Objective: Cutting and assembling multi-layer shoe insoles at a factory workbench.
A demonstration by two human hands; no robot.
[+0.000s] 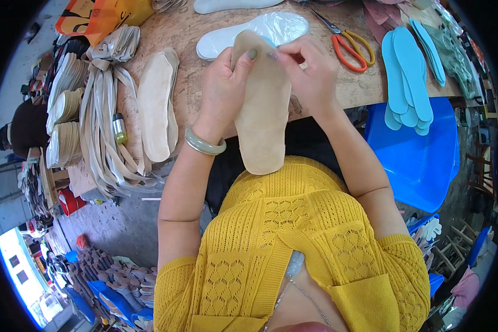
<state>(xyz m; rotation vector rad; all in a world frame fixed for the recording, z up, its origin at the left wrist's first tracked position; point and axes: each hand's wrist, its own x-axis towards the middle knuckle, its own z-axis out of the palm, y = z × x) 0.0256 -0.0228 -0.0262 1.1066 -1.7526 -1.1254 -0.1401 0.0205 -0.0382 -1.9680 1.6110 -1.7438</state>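
Note:
A beige insole (264,110) hangs upright between my hands at the table's near edge, its lower end close to my yellow top. My left hand (227,83) grips its left edge, thumb laid over the front face. At the insole's upper right edge, my right hand (311,69) has its thumb and fingertips pinched together against the rim. Whether a second layer lies behind the insole is hidden. Just beyond it lies a stack of white insoles (221,45) under shiny clear wrap. More beige insoles (156,105) lie stacked left of my left hand.
Scissors (351,50) with red and yellow handles lie at the back right. Light-blue insoles (406,77) overhang the table edge above a blue bin (415,160). On the left are fabric strips (102,110), a small bottle (119,128) and bundled pieces (66,105).

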